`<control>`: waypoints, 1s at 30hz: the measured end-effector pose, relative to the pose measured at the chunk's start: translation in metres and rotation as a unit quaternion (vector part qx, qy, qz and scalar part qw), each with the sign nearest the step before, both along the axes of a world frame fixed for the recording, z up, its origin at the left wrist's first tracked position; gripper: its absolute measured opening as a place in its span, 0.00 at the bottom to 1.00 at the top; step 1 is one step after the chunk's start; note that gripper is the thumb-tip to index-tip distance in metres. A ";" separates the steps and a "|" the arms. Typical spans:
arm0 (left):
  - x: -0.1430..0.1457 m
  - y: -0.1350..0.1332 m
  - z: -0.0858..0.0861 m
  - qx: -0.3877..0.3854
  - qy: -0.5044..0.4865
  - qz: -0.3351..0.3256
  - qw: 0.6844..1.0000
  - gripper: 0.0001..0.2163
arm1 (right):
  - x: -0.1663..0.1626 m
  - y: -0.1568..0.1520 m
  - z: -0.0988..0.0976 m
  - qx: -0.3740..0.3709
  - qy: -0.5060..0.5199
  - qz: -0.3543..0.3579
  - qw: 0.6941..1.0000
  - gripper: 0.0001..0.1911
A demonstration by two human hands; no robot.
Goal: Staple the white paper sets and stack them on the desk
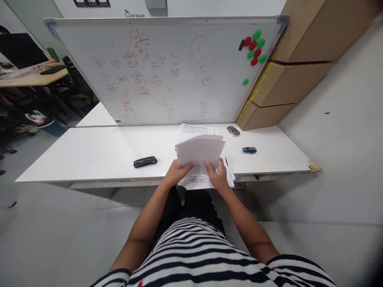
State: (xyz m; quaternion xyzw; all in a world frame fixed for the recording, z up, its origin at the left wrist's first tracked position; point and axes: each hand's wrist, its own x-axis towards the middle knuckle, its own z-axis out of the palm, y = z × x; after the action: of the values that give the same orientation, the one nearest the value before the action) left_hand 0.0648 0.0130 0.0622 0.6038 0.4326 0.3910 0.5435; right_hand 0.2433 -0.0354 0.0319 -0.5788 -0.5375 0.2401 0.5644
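Note:
A sheaf of white paper sheets [200, 150] is lifted off the white table [89, 153], fanned and tilted up toward me. My left hand [176, 172] grips its lower left corner and my right hand [218, 175] grips its lower right edge, fingers closed on the sheets. Under them lies a stack of printed papers [196, 182] at the table's front edge, with more printed sheets [195, 129] showing behind.
A black stapler [145, 161] lies left of the papers. A grey mouse [233, 130] and a small dark blue object [249, 150] sit to the right. A whiteboard [161, 67] with red writing and magnets leans at the back, cardboard boxes [293, 67] beside it.

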 end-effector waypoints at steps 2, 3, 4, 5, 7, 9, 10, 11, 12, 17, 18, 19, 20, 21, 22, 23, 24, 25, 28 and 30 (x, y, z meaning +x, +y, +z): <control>0.001 -0.005 -0.003 0.008 -0.009 0.008 1.000 0.20 | 0.001 -0.002 -0.007 -0.010 -0.039 -0.009 0.999 0.22; 0.002 -0.008 -0.004 0.010 -0.012 0.016 1.000 0.19 | 0.002 -0.003 -0.010 -0.020 -0.061 -0.010 0.998 0.22; 0.003 -0.010 -0.006 0.011 -0.014 0.021 1.000 0.18 | 0.003 -0.004 -0.014 -0.031 -0.084 -0.009 0.996 0.21; 0.004 -0.013 -0.008 0.010 -0.017 0.021 1.000 0.18 | 0.004 -0.004 -0.017 -0.040 -0.104 -0.008 0.994 0.21; 0.005 -0.018 -0.011 -0.007 -0.030 0.014 0.999 0.16 | 0.006 -0.004 -0.021 -0.041 -0.124 -0.009 0.991 0.22; 0.004 -0.020 -0.012 -0.037 -0.052 0.037 0.997 0.16 | 0.008 -0.001 -0.019 -0.017 -0.132 -0.003 0.991 0.24; 0.003 -0.020 -0.011 -0.049 -0.068 0.067 0.994 0.17 | 0.007 0.000 -0.015 -0.002 -0.131 0.002 0.991 0.26; 0.002 -0.018 -0.008 -0.054 -0.092 0.107 0.989 0.18 | 0.006 0.002 -0.010 0.014 -0.123 0.003 0.992 0.30; 0.001 -0.016 -0.005 -0.050 -0.122 0.145 0.981 0.20 | 0.003 0.003 -0.004 0.028 -0.106 0.004 0.994 0.34; -0.001 -0.013 0.014 -0.011 -0.243 0.200 0.949 0.26 | -0.028 -0.002 0.022 -0.014 0.095 0.121 0.988 0.36; 0.000 -0.014 0.015 -0.014 -0.240 0.195 0.951 0.26 | -0.034 -0.005 0.023 -0.047 0.116 0.142 0.982 0.31; -0.001 -0.016 0.013 -0.019 -0.230 0.190 0.954 0.26 | -0.038 -0.008 0.023 -0.081 0.126 0.141 0.979 0.26; -0.004 -0.017 0.010 -0.019 -0.217 0.183 0.959 0.26 | -0.041 -0.010 0.022 -0.111 0.127 0.119 0.978 0.22; -0.009 -0.016 0.006 -0.014 -0.202 0.177 0.963 0.27 | -0.041 -0.012 0.020 -0.133 0.125 0.084 0.980 0.22; -0.017 -0.013 0.000 0.000 -0.182 0.176 0.967 0.28 | -0.039 -0.013 0.016 -0.143 0.123 0.045 0.981 0.22; -0.030 -0.009 -0.006 0.021 -0.156 0.184 0.970 0.28 | -0.035 -0.014 0.013 -0.143 0.124 0.011 0.982 0.22; -0.045 -0.002 -0.012 0.050 -0.117 0.200 0.971 0.28 | -0.030 -0.014 0.008 -0.137 0.128 -0.011 0.982 0.20; -0.063 0.006 -0.018 0.082 -0.065 0.232 0.967 0.28 | -0.024 -0.014 0.004 -0.130 0.139 -0.022 0.982 0.17; -0.117 0.034 -0.040 0.171 0.225 0.313 0.907 0.23 | -0.006 -0.017 -0.009 -0.125 0.194 -0.007 0.973 0.18; -0.143 0.051 -0.057 0.181 0.374 0.296 0.860 0.18 | 0.002 -0.020 -0.016 -0.142 0.221 0.012 0.965 0.19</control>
State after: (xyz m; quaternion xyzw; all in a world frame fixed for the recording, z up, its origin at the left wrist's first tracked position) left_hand -0.0783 0.0642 0.0053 0.6357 0.6837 0.3492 0.0804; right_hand 0.2456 -0.0551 0.0161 -0.5789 -0.3665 0.4424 0.5787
